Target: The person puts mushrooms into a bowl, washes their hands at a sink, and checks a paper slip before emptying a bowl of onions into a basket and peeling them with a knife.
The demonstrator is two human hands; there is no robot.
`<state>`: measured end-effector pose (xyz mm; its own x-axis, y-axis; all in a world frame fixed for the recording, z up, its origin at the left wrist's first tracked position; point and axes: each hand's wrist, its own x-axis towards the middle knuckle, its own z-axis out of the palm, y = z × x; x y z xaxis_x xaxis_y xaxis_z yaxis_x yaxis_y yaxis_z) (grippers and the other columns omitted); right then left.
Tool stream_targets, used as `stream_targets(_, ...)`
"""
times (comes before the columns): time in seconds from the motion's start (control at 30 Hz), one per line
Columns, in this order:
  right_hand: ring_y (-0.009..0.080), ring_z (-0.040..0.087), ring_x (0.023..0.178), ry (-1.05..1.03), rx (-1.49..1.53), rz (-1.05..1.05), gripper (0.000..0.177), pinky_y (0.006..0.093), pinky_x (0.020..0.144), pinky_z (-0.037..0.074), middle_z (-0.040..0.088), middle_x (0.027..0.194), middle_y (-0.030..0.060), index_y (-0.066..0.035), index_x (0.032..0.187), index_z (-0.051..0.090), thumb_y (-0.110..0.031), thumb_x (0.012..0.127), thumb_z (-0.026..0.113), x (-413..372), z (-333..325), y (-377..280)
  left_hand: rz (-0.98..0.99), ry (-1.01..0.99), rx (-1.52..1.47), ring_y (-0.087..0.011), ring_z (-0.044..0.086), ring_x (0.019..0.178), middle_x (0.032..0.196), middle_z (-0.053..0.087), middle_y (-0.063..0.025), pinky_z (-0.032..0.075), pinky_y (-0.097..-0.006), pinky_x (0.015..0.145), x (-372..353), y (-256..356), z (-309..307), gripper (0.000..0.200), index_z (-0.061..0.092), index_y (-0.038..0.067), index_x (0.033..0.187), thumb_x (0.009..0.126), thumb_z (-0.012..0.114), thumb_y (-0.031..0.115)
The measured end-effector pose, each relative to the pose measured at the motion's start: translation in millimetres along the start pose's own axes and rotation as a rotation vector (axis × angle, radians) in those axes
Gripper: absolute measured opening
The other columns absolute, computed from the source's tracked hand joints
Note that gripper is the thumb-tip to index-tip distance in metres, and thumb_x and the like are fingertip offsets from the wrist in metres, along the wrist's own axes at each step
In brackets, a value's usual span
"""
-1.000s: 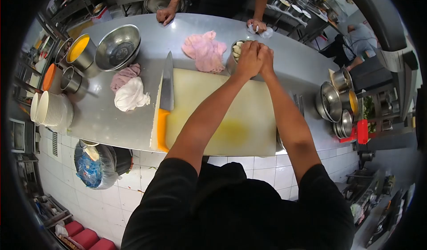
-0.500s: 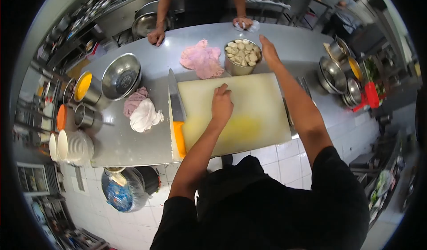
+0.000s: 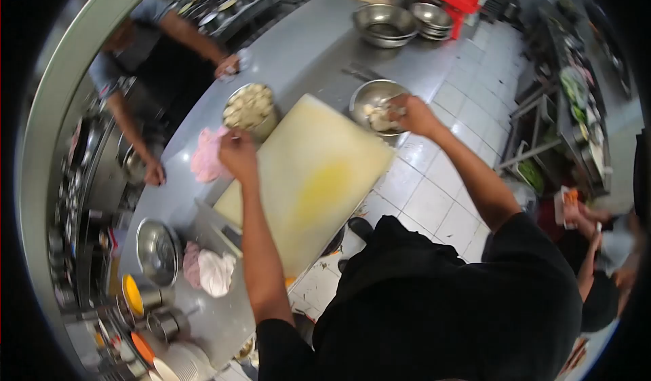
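My right hand [image 3: 412,115] is at the right side of a steel bowl [image 3: 363,96], fingers curled in on pale pieces [image 3: 377,115] that lie in it. The bowl stands just beyond the right corner of a white cutting board [image 3: 346,137] with a yellow stain. My left hand [image 3: 237,151] is closed, fingertips pinched, over the board's far left edge. Right by it are a steel pot [image 3: 249,109] heaped with pale rounded chunks and a pink cloth [image 3: 209,156]. What the left fingers hold, if anything, is hidden. A knife [image 3: 220,225] lies along the board's left side, partly behind my left forearm.
Across the steel table [image 3: 298,48] a person [image 3: 169,62] leans with both hands on its edge. Steel bowls [image 3: 385,25] and a red plastic item [image 3: 458,0] stand at the far end. A white cloth [image 3: 217,272] lies left. Other people [image 3: 600,259] are at the right.
The view has swung to the right. My left hand has gone from above the board's middle to beside the pot; my right hand has moved from beside the pot to the steel bowl.
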<state>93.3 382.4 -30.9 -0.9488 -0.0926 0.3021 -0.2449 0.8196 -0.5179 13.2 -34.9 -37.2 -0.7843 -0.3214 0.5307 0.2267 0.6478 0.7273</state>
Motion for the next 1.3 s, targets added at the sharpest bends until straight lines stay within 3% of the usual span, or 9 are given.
stream_targets(0.17, 0.0377, 0.061, 0.1, 0.053, -0.084, -0.003, 0.033, 0.0415, 0.089, 0.049, 0.066, 0.102, 0.0213, 0.002, 0.104, 0.067, -0.022, 0.081, 0.067, -20.7, 9.2, -5.7, 0.114, -0.049, 0.065, -0.0249, 0.068, 0.064, 0.078, 0.071, -0.015, 0.053, -0.0353, 0.063, 67.3, -2.1, 36.7, 0.018, 0.073, 0.001, 0.092, 0.08, 0.07, 0.014)
stream_targets(0.4, 0.036, 0.059, 0.104, -0.036, -0.033, 0.029, 0.036, 0.0414, 0.092, 0.047, 0.062, 0.102, 0.0205, 0.001, 0.106, 0.065, -0.024, 0.08, 0.068, -10.8, 17.7, -3.4, 0.486, -0.269, 0.573, -0.0398, 0.029, 0.139, 0.151, 0.038, -0.0086, 0.018, -0.0641, 0.109, 83.4, 6.1, 78.8, 0.06, 0.054, 0.01, 0.134, 0.097, 0.039, 0.054)
stream_targets(0.53, 0.0363, 0.055, 0.109, -0.158, -0.145, 0.05, 0.047, 0.042, 0.095, 0.044, 0.058, 0.115, 0.0194, -0.001, 0.119, 0.061, -0.029, 0.082, 0.07, -2.0, 21.9, -6.1, 0.361, -0.639, 0.719, -0.0344, 0.03, 0.141, 0.153, 0.035, -0.0089, 0.013, -0.0572, 0.114, 87.2, -9.3, 101.1, 0.057, 0.041, 0.01, 0.144, 0.102, 0.028, 0.046)
stream_targets(0.87, 0.0382, 0.041, 0.128, -0.364, -0.213, 0.098, 0.064, 0.0519, 0.1, 0.037, 0.046, 0.137, 0.0199, -0.014, 0.135, 0.053, -0.045, 0.08, 0.067, 15.4, 17.1, -6.1, 0.374, -0.643, 0.733, -0.0317, 0.021, 0.145, 0.157, 0.025, -0.0113, 0.011, -0.0563, 0.115, 85.5, -16.6, 104.5, 0.064, 0.031, 0.009, 0.149, 0.101, 0.026, 0.051)
stream_targets(0.97, 0.0387, 0.041, 0.128, -0.413, -0.186, 0.089, 0.068, 0.053, 0.101, 0.037, 0.044, 0.139, 0.0198, -0.017, 0.136, 0.052, -0.044, 0.076, 0.069, 16.5, 11.8, -6.1, 0.444, -0.397, 0.848, -0.0347, 0.023, 0.144, 0.156, 0.027, -0.0137, 0.013, -0.0574, 0.114, 72.1, 23.8, 93.7, 0.068, 0.032, 0.008, 0.149, 0.099, 0.034, 0.054)
stream_targets(1.07, 0.0392, 0.04, 0.128, -0.464, -0.156, 0.087, 0.07, 0.054, 0.101, 0.037, 0.044, 0.139, 0.0195, -0.018, 0.137, 0.052, -0.043, 0.073, 0.07, 24.5, 7.0, -4.1, 0.526, -0.154, 0.625, -0.0376, 0.034, 0.135, 0.149, 0.037, -0.0176, 0.021, -0.0543, 0.111, 57.3, 86.2, 83.1, 0.058, 0.04, 0.008, 0.143, 0.099, 0.047, 0.044)
stream_targets(1.13, 0.0398, 0.041, 0.128, -0.492, -0.195, 0.067, 0.072, 0.0526, 0.102, 0.038, 0.045, 0.138, 0.0195, -0.017, 0.136, 0.052, -0.041, 0.071, 0.071, 29.8, 12.9, 1.8, 0.443, -0.248, 0.03, -0.0343, 0.045, 0.124, 0.134, 0.048, -0.0186, 0.037, -0.0472, 0.102, 30.0, 88.0, 98.6, 0.046, 0.049, 0.005, 0.133, 0.095, 0.06, 0.027)
stream_targets(1.23, 0.039, 0.054, 0.109, -0.288, -0.108, -0.126, 0.068, 0.0469, 0.093, 0.044, 0.056, 0.12, 0.0207, -0.01, 0.128, 0.056, -0.032, 0.067, 0.075, 32.4, 39.6, 37.5, 0.194, -0.609, -0.224, -0.0338, 0.048, 0.122, 0.126, 0.054, -0.0193, 0.037, -0.0436, 0.104, -56.0, 116.8, 118.1, 0.041, 0.054, 0.0, 0.123, 0.088, 0.066, 0.018)
stream_targets(1.3, 0.037, 0.057, 0.104, -0.151, 0.112, -0.138, 0.057, 0.0441, 0.091, 0.046, 0.062, 0.108, 0.0197, -0.005, 0.122, 0.058, -0.016, 0.069, 0.076, 38.0, 5.4, 32.7, 0.383, -0.705, -0.133, -0.036, 0.049, 0.12, 0.125, 0.053, -0.0196, 0.037, -0.0436, 0.104, -88.3, 153.7, 119.4, 0.039, 0.058, -0.001, 0.119, 0.082, 0.065, 0.01)
